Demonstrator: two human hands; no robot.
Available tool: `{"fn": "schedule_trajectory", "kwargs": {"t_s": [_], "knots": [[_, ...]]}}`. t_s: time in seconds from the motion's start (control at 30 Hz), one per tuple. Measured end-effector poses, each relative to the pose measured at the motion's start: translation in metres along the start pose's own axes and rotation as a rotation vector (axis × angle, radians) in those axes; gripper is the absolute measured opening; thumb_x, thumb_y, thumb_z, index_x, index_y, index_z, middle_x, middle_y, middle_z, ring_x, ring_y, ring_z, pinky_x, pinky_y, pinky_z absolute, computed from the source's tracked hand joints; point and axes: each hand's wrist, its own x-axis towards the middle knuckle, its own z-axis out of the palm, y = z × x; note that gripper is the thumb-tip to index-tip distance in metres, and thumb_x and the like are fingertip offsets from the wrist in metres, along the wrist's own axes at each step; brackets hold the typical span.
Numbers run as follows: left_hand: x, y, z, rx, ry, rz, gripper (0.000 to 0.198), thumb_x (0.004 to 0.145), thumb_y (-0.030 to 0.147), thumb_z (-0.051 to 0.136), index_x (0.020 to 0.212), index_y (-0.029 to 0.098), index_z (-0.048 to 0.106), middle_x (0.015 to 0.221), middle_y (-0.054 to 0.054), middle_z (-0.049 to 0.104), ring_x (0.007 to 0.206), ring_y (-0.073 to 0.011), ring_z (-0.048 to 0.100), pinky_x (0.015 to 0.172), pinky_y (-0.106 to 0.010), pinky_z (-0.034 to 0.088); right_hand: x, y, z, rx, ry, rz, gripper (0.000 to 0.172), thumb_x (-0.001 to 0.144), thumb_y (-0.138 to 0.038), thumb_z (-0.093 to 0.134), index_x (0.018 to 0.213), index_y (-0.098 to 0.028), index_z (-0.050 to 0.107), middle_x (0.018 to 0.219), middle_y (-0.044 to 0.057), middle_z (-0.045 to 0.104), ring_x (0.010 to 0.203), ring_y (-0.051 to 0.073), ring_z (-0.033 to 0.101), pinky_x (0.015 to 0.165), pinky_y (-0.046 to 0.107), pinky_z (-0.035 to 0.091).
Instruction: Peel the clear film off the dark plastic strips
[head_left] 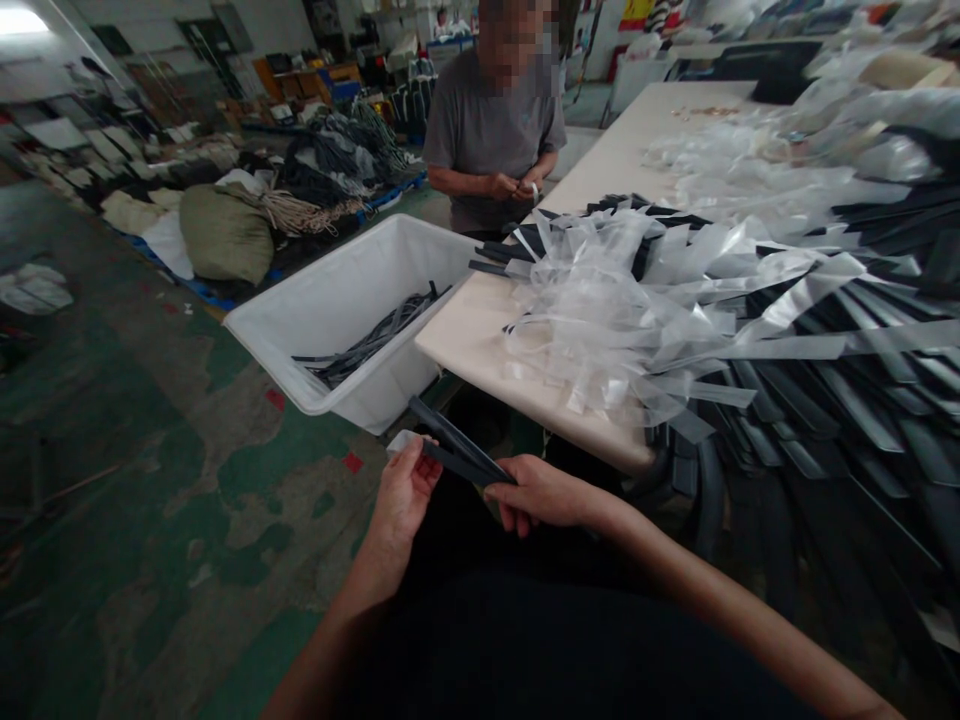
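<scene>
A dark flat strip (457, 437), folded or doubled so that two lengths show, is held in front of my body. My right hand (529, 490) is closed around its near end. At the other end, my left hand (409, 480) pinches the strip's lower length, where a small whitish translucent piece (403, 440) shows at the fingertips. Whether that piece is attached to the strip I cannot tell. Both hands are just off the near corner of the pale table (469, 335), below the white tub (330, 395).
Dark strips (375, 335) lie inside the tub. Translucent plastic strips (600, 300) are heaped on the table, with many dark strips (825, 400) to the right, some hanging over the edge. Across the corner stands a person in a grey shirt (487, 125). Sacks (225, 235) line the floor at left.
</scene>
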Motion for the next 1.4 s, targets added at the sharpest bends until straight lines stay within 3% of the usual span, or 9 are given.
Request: {"fn": "schedule_trajectory", "kwargs": {"t_s": [0.23,0.37,0.5,0.7,0.8,0.9,1.03,1.3,1.4], "knots": [[-0.010,-0.022,0.003,0.049,-0.043,-0.072,0.033,0.055,0.025,0.093,0.074,0.010,0.071,0.071,-0.004,0.072,0.062,-0.0140,0.066,0.059,-0.024,0.056,0.011,-0.006,0.001,0.092,0.006,0.003,0.012,0.092,-0.025,0.047,0.097,-0.016,0.053,0.067,0.000,0.068,0.050,0.010,0.062,0.046,0.017,0.045],[0.001,-0.004,-0.008,-0.037,0.062,0.004,0.021,0.066,0.022,0.087,0.073,0.015,0.069,0.068,0.002,0.070,0.058,-0.0086,0.064,0.057,-0.019,0.054,-0.009,-0.013,-0.008,-0.098,0.110,-0.072,0.010,0.090,-0.025,0.052,0.090,-0.017,0.057,0.080,0.003,0.073,0.058,0.012,0.066,0.050,0.020,0.047],[-0.001,0.002,-0.014,-0.061,0.110,-0.016,0.014,0.074,0.018,0.081,0.075,0.016,0.068,0.068,0.003,0.070,0.056,-0.0081,0.063,0.056,-0.019,0.053,-0.027,-0.021,-0.012,-0.306,0.242,-0.067,0.017,0.091,-0.026,0.051,0.077,-0.018,0.057,0.070,0.002,0.072,0.058,0.014,0.067,0.057,0.023,0.050],[-0.025,-0.029,0.004,-0.053,-0.101,-0.119,0.024,0.069,0.027,0.086,0.079,0.012,0.070,0.072,-0.003,0.070,0.062,-0.0111,0.064,0.059,-0.020,0.054,0.005,-0.026,-0.001,-0.116,0.120,-0.155,0.014,0.092,-0.025,0.048,0.083,-0.018,0.055,0.073,0.003,0.071,0.062,0.015,0.068,0.059,0.023,0.051],[-0.020,-0.014,0.004,-0.090,0.002,0.007,0.016,0.071,0.019,0.083,0.076,0.012,0.069,0.069,-0.002,0.069,0.059,-0.0110,0.063,0.057,-0.021,0.054,0.018,-0.025,-0.005,-0.160,0.109,-0.207,0.010,0.089,-0.019,0.050,0.085,-0.017,0.059,0.081,0.003,0.073,0.068,0.015,0.068,0.064,0.024,0.051],[-0.008,0.017,-0.007,-0.173,0.175,0.133,0.009,0.080,0.011,0.073,0.075,0.015,0.067,0.067,0.001,0.068,0.056,-0.0091,0.063,0.056,-0.019,0.053,0.019,-0.029,-0.015,-0.386,0.245,-0.240,0.012,0.086,-0.015,0.053,0.084,-0.018,0.065,0.079,0.002,0.073,0.070,0.015,0.067,0.068,0.024,0.047],[-0.004,0.039,-0.019,-0.233,0.255,0.200,0.018,0.092,0.009,0.057,0.077,0.016,0.064,0.067,0.003,0.068,0.056,-0.0066,0.063,0.058,-0.016,0.053,0.019,-0.038,-0.019,-0.506,0.353,-0.240,0.015,0.091,-0.022,0.054,0.081,-0.020,0.065,0.074,0.000,0.073,0.068,0.015,0.066,0.065,0.023,0.044],[-0.026,-0.007,-0.013,-0.203,0.166,0.001,0.003,0.086,0.014,0.069,0.084,0.016,0.068,0.075,0.000,0.069,0.060,-0.0085,0.063,0.060,-0.019,0.054,0.038,-0.045,0.002,-0.410,0.166,-0.134,0.019,0.092,-0.024,0.049,0.075,-0.019,0.056,0.063,0.000,0.071,0.054,0.013,0.066,0.059,0.022,0.047],[-0.030,-0.025,-0.015,-0.121,0.077,-0.098,0.013,0.078,0.022,0.078,0.081,0.014,0.068,0.073,-0.001,0.068,0.061,-0.0092,0.062,0.060,-0.020,0.052,0.044,-0.046,0.004,-0.414,0.066,-0.147,0.020,0.093,-0.026,0.049,0.077,-0.018,0.058,0.064,0.002,0.071,0.056,0.014,0.067,0.058,0.023,0.048]]}}
